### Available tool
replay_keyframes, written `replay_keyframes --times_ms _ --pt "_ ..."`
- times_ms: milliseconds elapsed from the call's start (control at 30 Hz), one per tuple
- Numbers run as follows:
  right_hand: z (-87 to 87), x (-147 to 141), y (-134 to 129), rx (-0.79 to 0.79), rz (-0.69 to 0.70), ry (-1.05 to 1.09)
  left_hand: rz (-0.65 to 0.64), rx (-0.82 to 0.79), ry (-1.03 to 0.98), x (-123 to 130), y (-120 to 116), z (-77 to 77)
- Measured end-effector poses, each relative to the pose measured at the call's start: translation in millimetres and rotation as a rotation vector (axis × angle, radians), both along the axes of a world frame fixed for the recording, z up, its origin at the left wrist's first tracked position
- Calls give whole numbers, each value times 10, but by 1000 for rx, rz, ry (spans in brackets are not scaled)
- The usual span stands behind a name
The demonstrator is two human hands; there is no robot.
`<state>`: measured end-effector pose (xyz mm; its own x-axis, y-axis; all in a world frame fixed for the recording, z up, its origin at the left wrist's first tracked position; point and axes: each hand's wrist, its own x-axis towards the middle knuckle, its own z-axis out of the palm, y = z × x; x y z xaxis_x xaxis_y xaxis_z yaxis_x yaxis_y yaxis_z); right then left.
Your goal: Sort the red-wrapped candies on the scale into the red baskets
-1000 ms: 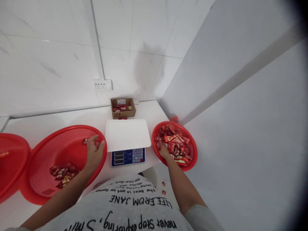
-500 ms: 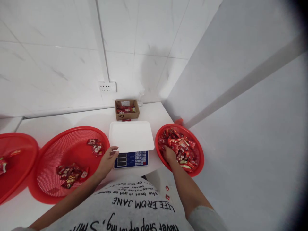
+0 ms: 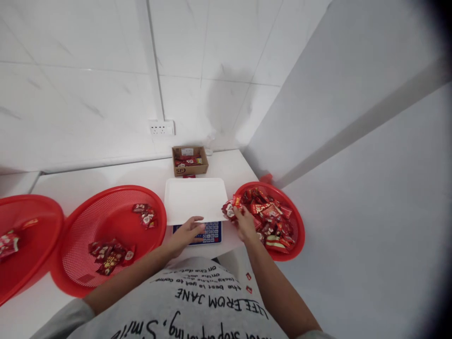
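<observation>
My right hand (image 3: 245,223) is closed on a few small red snack packets (image 3: 230,208), held up at the left rim of the right red basket (image 3: 301,230). Many more red packets (image 3: 273,216) fill that basket. Over the keypad of the scale (image 3: 213,232) hovers my left hand (image 3: 189,235), fingers apart and nothing in it. The scale's white weighing tray (image 3: 196,200) bears nothing. Left of it, a larger red basket (image 3: 74,249) contains two small heaps of packets (image 3: 111,255).
Another red basket (image 3: 31,263) with a few packets stands at the far left. A small cardboard box (image 3: 190,169) of red packets sits behind the scale. The wall has a socket (image 3: 161,127). Two small red packets (image 3: 249,282) lie below the table's front edge.
My right hand has come up out of the right basket with packets in it, moving toward the weighing tray. My left hand has shifted right, from the tray's left corner to over the keypad.
</observation>
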<state>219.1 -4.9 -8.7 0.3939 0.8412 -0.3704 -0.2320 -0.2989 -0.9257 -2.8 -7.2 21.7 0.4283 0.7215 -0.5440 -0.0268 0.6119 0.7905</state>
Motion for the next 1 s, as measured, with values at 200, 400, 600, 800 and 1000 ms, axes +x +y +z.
replay_keyframes --times_ms 200,400,600,800,1000 --pt "245 -760 -188 -10 329 78 48 24 -149 134 21 17" --pt "258 -842 -231 -54 447 161 171 -147 -249 28 51 -47" --pt "212 -802 -175 -113 322 293 282 -308 -304 -54 141 -48" --pt "192 -751 -36 -55 163 342 393 -426 -217 -128 184 -75" --pt "154 -636 105 -101 157 231 418 -416 -190 -169 166 -84"
